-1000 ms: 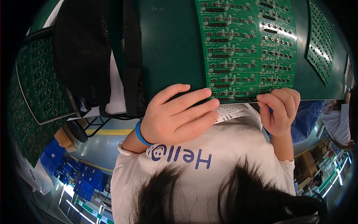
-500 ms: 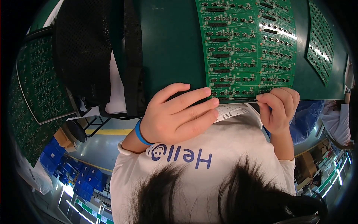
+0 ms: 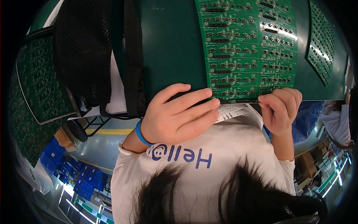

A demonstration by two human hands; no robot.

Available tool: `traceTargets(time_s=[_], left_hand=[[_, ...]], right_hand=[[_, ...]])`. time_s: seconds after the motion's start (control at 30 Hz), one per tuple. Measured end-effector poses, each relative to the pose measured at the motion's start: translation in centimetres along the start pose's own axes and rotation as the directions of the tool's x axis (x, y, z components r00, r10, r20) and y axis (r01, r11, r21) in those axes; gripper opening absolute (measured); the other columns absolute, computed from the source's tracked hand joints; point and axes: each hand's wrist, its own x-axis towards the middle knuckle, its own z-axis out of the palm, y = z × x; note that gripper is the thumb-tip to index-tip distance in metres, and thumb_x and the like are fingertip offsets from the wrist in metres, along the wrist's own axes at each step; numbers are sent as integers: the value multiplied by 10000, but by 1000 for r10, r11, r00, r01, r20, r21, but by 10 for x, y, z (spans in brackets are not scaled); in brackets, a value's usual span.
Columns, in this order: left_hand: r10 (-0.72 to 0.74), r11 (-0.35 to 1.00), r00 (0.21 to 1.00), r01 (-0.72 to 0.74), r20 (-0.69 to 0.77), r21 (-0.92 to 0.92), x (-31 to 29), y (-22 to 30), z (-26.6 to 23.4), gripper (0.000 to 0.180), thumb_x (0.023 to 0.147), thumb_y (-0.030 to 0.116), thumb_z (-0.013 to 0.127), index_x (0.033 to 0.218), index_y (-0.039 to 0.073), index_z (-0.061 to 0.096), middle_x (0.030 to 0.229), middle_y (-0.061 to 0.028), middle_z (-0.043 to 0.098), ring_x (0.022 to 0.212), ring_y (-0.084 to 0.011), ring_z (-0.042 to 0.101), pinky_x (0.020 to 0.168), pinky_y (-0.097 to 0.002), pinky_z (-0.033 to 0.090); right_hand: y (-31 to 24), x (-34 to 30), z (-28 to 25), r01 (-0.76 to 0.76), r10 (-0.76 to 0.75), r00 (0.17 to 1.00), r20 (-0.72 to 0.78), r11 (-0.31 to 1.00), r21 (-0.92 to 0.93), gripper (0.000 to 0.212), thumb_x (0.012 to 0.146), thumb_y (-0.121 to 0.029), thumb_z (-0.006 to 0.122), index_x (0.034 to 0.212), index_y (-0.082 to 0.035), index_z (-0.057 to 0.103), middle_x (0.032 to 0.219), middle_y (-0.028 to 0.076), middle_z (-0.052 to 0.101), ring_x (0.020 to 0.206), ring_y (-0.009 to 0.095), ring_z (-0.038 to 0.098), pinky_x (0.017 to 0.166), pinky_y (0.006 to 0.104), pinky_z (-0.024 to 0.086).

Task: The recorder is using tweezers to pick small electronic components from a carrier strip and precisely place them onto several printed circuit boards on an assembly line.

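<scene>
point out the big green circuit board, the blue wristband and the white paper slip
green circuit board [image 3: 246,48], head view, populated middle
blue wristband [image 3: 139,133], head view, band at the wrist
white paper slip [image 3: 235,111], head view, printed face

Dark green worktop [image 3: 171,48] fills the upper view, its edge bending with the lens. Beyond that edge — grey floor [image 3: 108,140] crossed by a yellow line [image 3: 108,131]. Stacks of blue crates [image 3: 71,173] stand at lower left, cardboard boxes [image 3: 305,168] at lower right. Bright strip lights [image 3: 337,175] glow near the rim — more along the lower left.
</scene>
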Motion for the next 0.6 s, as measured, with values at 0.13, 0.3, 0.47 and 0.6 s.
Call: traceTargets(time_s=[0.13,0.3,0.47,0.6], left_hand=[[-9,1000,1000,9,7,1,0,0,0,171,720,107,697,886,110,653,980,-40,694,971,-233,638,841,-373,468],[-5,1000,1000,5,1,8,0,-1,0,175,725,107,701,893,114,650,982,-36,694,974,-232,638,843,-373,468],[-5,1000,1000,5,-1,4,1,1,-2,181,726,107,702,899,115,650,984,-36,694,976,-231,637,845,-373,468],[-13,1000,1000,13,6,2,-1,-1,1,181,727,110,703,900,115,651,987,-36,693,979,-229,636,845,-372,468]], right_hand=[[1,0,0,23,-23,1000,2,1000,-15,174,644,-192,710,813,-181,671,812,-27,564,722,170,520,675,303,355],[3,1,1,30,-30,1000,4,999,-26,170,650,-200,707,817,-187,672,817,-31,562,723,167,519,677,301,354],[1,2,-3,38,-38,999,6,998,-47,170,653,-205,707,818,-193,672,820,-33,559,725,165,519,678,301,354],[3,-1,2,27,-26,1000,16,999,-35,172,653,-209,708,820,-191,673,821,-31,559,727,166,520,676,303,356]])
